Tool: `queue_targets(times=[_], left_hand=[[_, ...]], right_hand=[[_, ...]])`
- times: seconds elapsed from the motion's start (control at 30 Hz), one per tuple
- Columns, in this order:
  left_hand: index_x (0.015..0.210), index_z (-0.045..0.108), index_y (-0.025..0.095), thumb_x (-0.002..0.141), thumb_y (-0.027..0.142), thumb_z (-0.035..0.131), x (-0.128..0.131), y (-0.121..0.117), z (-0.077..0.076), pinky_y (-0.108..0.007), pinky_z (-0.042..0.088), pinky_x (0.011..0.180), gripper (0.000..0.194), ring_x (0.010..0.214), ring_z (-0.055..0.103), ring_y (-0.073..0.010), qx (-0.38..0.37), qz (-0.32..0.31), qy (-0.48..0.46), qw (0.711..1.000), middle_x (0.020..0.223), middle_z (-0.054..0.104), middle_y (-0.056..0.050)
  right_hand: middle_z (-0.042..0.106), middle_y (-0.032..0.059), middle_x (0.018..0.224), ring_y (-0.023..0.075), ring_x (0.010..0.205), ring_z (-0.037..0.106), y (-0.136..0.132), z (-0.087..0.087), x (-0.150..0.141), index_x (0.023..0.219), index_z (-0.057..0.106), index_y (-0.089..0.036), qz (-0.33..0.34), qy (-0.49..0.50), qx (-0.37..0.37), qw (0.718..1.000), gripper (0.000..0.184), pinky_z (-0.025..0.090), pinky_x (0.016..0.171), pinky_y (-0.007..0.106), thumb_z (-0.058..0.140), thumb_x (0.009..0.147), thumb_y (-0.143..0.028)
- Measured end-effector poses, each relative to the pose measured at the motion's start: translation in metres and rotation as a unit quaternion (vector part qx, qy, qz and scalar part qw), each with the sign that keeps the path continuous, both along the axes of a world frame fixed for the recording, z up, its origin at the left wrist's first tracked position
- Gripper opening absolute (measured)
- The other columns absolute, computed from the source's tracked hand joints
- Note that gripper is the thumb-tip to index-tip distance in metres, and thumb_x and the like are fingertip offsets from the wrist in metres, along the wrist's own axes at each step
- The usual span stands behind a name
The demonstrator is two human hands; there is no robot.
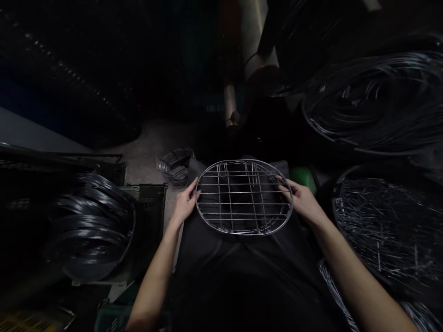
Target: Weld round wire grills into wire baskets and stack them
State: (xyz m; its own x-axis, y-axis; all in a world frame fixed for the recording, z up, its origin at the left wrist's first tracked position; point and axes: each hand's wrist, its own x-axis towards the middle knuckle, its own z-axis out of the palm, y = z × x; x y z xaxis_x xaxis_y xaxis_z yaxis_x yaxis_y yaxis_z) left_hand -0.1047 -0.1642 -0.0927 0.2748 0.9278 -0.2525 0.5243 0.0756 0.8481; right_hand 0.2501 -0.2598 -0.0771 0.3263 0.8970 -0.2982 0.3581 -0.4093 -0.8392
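Note:
An oval wire rack (238, 191) with crossing metal bars is held level above a dark apron (221, 258). A second layer of bars shows beneath its top grid, so it may be more than one rack stacked. My left hand (186, 200) grips the rack's left end, thumb and fingers closed at the rim. On the opposite end my right hand (301, 198) is closed round the rim, some fingertips reaching inside under the bars.
Left, a round container holds bundled wire hoops (97, 216) near dark crates (150, 203). A small wire bundle (176, 166) lies on the floor. To the right stand a tub of short wire pieces (384, 230) and a tub of coiled wire (374, 101). A green object (303, 179) sits behind my right hand.

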Motion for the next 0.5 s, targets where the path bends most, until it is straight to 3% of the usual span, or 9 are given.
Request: queue_targets(times=[0.23, 0.5], left_hand=[[0.134, 0.051, 0.024, 0.093, 0.037, 0.042, 0.019, -0.007, -0.017, -0.034, 0.048, 0.093, 0.044, 0.103, 0.065, -0.0232, 0.059, 0.038, 0.043, 0.997, 0.129, 0.06, -0.005], [0.131, 0.053, 0.022, 0.093, 0.04, 0.041, 0.018, -0.012, -0.032, -0.032, 0.047, 0.093, 0.044, 0.105, 0.064, -0.0225, 0.059, 0.062, 0.027, 0.996, 0.122, 0.065, -0.005]], right_hand=[[0.067, 0.0101, 0.103, 0.0268, 0.1, 0.061, -0.01, -0.014, -0.008, 0.119, 0.064, -0.019, 0.023, -0.134, -0.005, 0.991, 0.046, 0.046, 0.093, 0.041, 0.049, 0.085, -0.045], [0.064, 0.0083, 0.092, 0.0234, 0.089, 0.062, -0.021, -0.026, -0.017, 0.117, 0.063, -0.021, 0.003, -0.152, 0.016, 0.988, 0.045, 0.049, 0.086, 0.039, 0.044, 0.087, -0.048]])
